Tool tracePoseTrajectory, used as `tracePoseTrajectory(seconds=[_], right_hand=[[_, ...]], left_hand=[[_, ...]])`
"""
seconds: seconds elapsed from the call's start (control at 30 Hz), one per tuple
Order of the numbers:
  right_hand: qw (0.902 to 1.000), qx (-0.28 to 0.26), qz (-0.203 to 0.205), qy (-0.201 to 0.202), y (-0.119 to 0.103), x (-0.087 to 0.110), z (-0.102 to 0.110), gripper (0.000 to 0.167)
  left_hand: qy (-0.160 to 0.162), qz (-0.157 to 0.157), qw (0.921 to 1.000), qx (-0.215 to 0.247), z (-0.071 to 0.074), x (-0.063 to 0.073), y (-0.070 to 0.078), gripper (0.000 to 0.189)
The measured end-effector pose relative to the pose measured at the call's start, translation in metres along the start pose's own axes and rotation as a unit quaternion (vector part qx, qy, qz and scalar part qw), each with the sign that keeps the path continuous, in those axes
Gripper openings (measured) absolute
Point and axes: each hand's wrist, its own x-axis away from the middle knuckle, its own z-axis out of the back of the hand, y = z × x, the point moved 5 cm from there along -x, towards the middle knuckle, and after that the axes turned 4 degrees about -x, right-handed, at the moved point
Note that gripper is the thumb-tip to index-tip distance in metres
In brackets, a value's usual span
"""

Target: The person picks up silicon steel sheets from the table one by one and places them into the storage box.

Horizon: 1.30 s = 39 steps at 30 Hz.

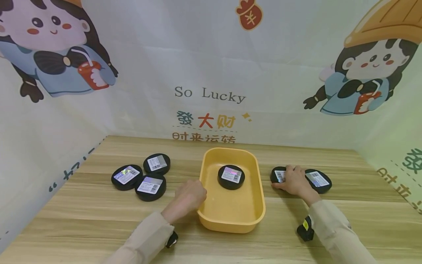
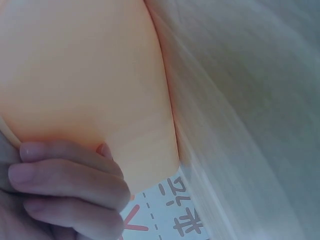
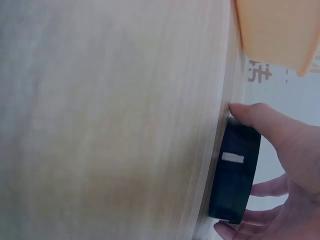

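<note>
A yellow plastic bin point(image 1: 230, 216) stands in the middle of the table, and one black round disc point(image 1: 231, 177) with a silvery label lies inside it. My left hand point(image 1: 189, 196) grips the bin's left rim; the left wrist view shows its curled fingers point(image 2: 70, 175) against the bin wall point(image 2: 85, 70). To the right of the bin, my right hand point(image 1: 295, 180) holds another black disc point(image 1: 279, 176) by its edge. In the right wrist view the thumb is at one side of that disc point(image 3: 235, 175) and fingers are at the other. It appears to rest on the table.
Close to the right hand lies another labelled black disc point(image 1: 319, 181). Three more, a back one point(image 1: 156, 164), a left one point(image 1: 126, 177) and a front one point(image 1: 150, 187), lie grouped left of the bin. A printed white cloth point(image 1: 211, 66) hangs behind the wooden table point(image 1: 280, 227).
</note>
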Motion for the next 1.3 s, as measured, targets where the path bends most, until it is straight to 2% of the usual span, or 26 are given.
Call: tracePoseTrajectory(seconds=[0.13,0.23,0.43,0.67,0.8,0.97,1.3], right_hand=[[0.9999,0.000,0.009,-0.012,0.001,0.001,-0.001,0.068],[0.9997,-0.012,0.001,-0.022,0.004,0.002,0.000,0.072],[0.9980,-0.052,-0.011,-0.035,0.012,0.003,0.000,0.083],[0.9901,-0.125,-0.019,-0.061,0.018,0.006,-0.004,0.097],[0.9873,-0.140,-0.023,-0.072,0.021,0.007,-0.005,0.106],[0.9895,-0.130,-0.017,-0.060,0.022,0.007,-0.004,0.097],[0.9953,-0.096,0.006,0.001,0.016,0.006,-0.002,0.074]], left_hand=[[0.000,0.001,1.0000,0.001,0.000,0.000,0.000,0.026],[0.000,0.003,1.0000,0.000,0.000,0.000,0.000,0.026],[0.001,0.004,1.0000,-0.003,0.000,-0.001,0.000,0.026],[0.001,0.003,1.0000,-0.001,-0.001,-0.001,-0.001,0.026],[-0.003,0.004,1.0000,-0.001,-0.001,0.000,0.000,0.026],[-0.003,0.003,1.0000,-0.004,-0.001,-0.001,0.000,0.026],[-0.004,0.003,1.0000,-0.003,0.000,0.001,0.000,0.026]])
